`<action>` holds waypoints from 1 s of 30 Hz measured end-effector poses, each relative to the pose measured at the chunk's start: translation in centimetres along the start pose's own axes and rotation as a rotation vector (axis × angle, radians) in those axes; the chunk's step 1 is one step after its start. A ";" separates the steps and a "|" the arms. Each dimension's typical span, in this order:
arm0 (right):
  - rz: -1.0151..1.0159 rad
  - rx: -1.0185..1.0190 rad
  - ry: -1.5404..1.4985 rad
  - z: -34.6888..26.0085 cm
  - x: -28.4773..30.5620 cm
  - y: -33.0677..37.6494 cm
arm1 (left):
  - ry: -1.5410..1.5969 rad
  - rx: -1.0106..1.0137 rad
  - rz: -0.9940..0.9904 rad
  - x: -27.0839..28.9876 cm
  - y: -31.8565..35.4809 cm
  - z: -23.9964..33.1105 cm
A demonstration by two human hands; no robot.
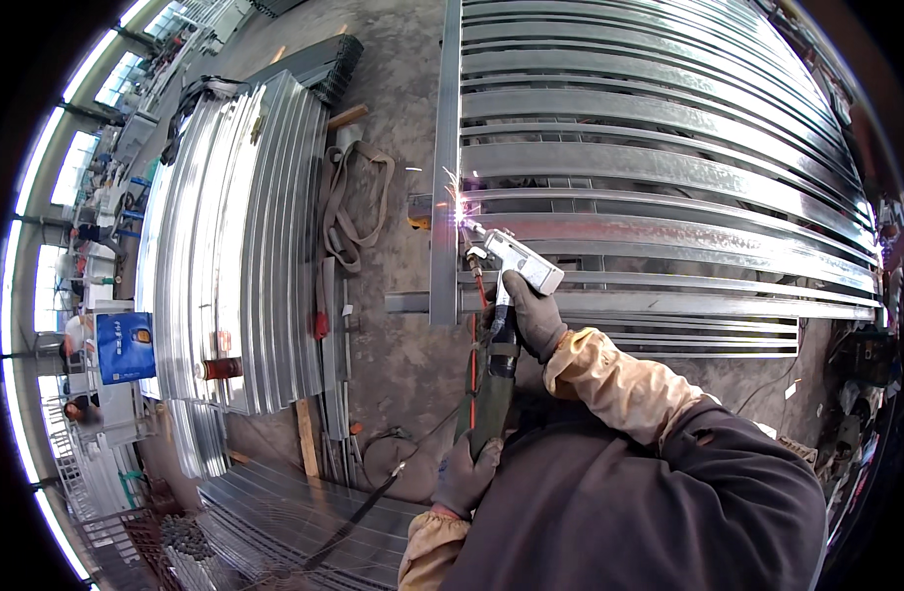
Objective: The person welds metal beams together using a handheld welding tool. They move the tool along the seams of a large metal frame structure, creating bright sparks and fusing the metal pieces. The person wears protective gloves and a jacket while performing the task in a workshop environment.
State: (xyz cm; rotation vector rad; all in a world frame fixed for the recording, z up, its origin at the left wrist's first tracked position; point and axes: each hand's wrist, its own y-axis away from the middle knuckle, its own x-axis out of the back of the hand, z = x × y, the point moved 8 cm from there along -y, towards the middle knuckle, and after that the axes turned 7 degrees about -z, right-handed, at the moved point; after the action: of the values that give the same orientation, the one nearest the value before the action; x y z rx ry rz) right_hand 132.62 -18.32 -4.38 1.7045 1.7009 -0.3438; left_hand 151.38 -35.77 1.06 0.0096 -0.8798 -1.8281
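A welding gun with a silver-white body is in my gloved right hand, its fingers wrapped round the black grip. At its tip, bright sparks fly from the joint between a long edge bar and the crossing slats of a metal frame. Lower down, close to my body, my gloved left hand is closed on the green-sleeved hose that trails from the gun. A thin red hose runs alongside it. Glare hides the exact weld spot.
Stacked shiny metal profiles lie to the left, with a looped lifting strap on the floor beside them. More dark tubes lie at the lower left. A blue box or bag stands beyond the stack; people are farther off.
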 end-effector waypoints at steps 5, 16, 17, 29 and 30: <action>0.000 -0.008 0.046 0.3 0.2 -0.2 | 0.002 0.017 -0.022 0.1 -0.1 -1.0; 0.007 -0.053 0.032 0.4 0.1 -0.1 | 0.053 -0.003 0.025 0.4 0.2 0.1; 0.008 -0.049 0.046 0.3 0.0 0.0 | 0.044 -0.010 0.033 0.5 0.4 0.4; -0.009 -0.041 0.081 0.0 -0.4 0.2 | 0.002 0.036 0.017 0.4 0.8 0.4; -0.007 -0.045 0.076 0.1 -0.4 0.3 | 0.009 0.035 0.013 0.4 0.9 0.3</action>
State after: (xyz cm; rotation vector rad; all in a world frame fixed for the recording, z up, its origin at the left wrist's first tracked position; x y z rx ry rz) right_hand 132.86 -18.65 -4.11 1.6985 1.7564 -0.2446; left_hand 151.80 -36.06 1.94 0.0343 -0.9035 -1.7988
